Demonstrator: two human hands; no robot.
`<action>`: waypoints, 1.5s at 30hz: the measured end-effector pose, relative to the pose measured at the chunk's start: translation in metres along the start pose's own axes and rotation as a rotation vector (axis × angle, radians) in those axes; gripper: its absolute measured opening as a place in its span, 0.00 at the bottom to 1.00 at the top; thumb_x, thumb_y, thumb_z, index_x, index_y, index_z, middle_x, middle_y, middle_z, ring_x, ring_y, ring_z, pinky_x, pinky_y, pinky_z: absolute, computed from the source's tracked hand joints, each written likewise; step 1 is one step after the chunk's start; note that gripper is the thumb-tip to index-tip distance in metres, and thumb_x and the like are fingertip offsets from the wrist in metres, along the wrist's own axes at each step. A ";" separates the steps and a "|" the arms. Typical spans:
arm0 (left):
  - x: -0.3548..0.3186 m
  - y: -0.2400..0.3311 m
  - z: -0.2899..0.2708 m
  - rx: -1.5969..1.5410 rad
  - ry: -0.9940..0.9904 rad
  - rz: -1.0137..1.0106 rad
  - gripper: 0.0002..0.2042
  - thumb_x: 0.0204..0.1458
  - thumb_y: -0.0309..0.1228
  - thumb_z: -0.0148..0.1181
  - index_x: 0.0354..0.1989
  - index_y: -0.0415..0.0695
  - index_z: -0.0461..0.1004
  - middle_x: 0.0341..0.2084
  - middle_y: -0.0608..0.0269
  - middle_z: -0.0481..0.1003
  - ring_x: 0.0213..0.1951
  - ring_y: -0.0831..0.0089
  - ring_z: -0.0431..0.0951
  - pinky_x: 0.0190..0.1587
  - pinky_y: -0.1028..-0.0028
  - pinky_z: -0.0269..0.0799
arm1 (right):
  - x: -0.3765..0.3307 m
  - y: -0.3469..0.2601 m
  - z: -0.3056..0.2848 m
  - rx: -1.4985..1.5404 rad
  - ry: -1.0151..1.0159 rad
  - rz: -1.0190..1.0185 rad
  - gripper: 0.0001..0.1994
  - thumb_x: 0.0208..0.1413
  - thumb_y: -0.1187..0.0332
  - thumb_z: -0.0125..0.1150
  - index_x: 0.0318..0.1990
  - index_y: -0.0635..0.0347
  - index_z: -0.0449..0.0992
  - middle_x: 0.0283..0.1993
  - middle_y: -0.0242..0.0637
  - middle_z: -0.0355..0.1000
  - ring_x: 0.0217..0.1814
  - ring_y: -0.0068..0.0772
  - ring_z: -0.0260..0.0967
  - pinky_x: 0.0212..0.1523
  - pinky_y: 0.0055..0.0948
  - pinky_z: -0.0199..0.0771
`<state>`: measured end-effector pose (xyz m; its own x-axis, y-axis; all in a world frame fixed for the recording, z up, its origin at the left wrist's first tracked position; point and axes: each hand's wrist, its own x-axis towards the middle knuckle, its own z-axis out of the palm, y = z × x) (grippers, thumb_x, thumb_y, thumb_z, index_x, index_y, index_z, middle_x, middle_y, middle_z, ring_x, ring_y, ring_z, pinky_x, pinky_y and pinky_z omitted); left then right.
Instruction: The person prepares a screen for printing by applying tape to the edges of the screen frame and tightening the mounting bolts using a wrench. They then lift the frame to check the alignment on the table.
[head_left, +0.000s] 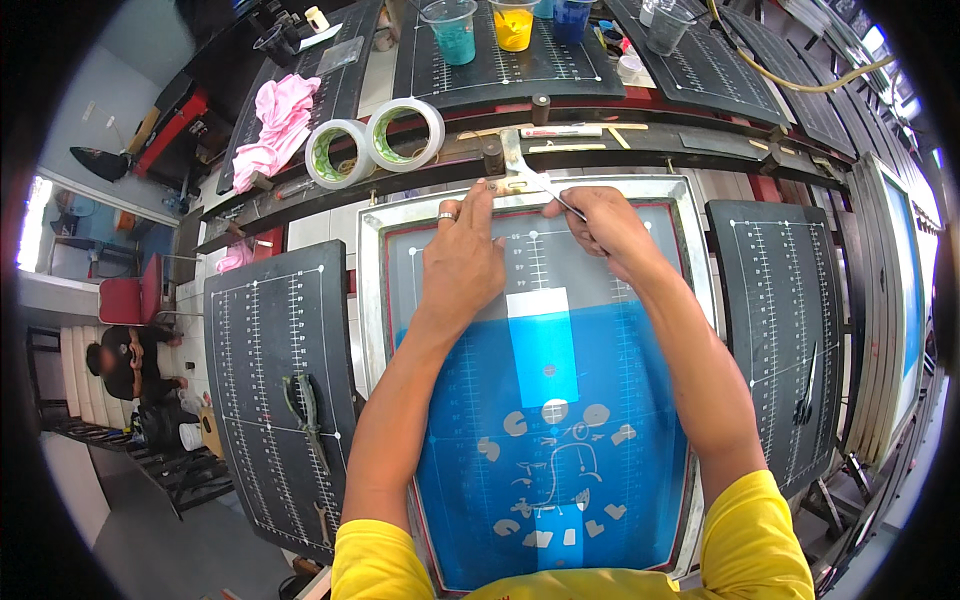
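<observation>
A screen-printing frame (703, 262) with blue-coated mesh (625, 370) lies in front of me, pale cut-out shapes on its lower half. A white strip (543, 345) runs down the mesh. At the far edge, a light metal bracket (517, 160) meets the frame. My left hand (463, 258) reaches to the bracket's left side, fingers stretched forward and touching around it, a ring on one finger. On the other side, my right hand (607, 232) is closed around a thin metal tool (571, 207) whose far end is at the bracket; its exact kind is unclear.
Two tape rolls (405, 135), a pink cloth (275, 125) and a marker (560, 131) lie beyond the frame. Cups of teal (455, 38) and yellow paint (513, 28) stand farther back. Pliers (305, 410), a wrench (323, 525) and scissors (806, 392) lie on side boards. Another person (130, 362) sits far left.
</observation>
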<state>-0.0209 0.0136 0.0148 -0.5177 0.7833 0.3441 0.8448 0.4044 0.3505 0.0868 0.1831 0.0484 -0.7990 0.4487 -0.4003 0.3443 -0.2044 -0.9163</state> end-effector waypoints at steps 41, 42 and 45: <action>0.001 -0.001 0.003 -0.055 0.007 -0.073 0.33 0.46 0.26 0.63 0.63 0.42 0.59 0.48 0.52 0.74 0.50 0.55 0.73 0.44 0.60 0.78 | 0.004 0.027 0.031 -0.082 -0.232 0.036 0.11 0.66 0.64 0.45 0.42 0.60 0.72 0.18 0.27 0.63 0.18 0.18 0.55 0.18 0.20 0.54; 0.000 -0.001 0.003 -0.053 0.005 -0.075 0.33 0.46 0.26 0.63 0.63 0.41 0.59 0.48 0.52 0.74 0.51 0.55 0.73 0.45 0.60 0.78 | 0.003 0.027 0.033 -0.092 -0.197 0.031 0.11 0.66 0.64 0.45 0.42 0.60 0.73 0.18 0.27 0.63 0.19 0.18 0.55 0.19 0.20 0.54; 0.000 -0.002 0.003 -0.056 0.013 -0.065 0.33 0.46 0.25 0.63 0.63 0.41 0.59 0.48 0.52 0.74 0.51 0.55 0.73 0.45 0.60 0.78 | 0.003 0.031 0.033 -0.193 -0.073 -0.060 0.12 0.65 0.64 0.47 0.40 0.61 0.76 0.18 0.26 0.62 0.19 0.16 0.54 0.21 0.21 0.54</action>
<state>-0.0219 0.0141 0.0120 -0.5729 0.7501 0.3305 0.8009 0.4265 0.4204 0.0786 0.1492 0.0185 -0.8521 0.3896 -0.3494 0.3771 -0.0058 -0.9262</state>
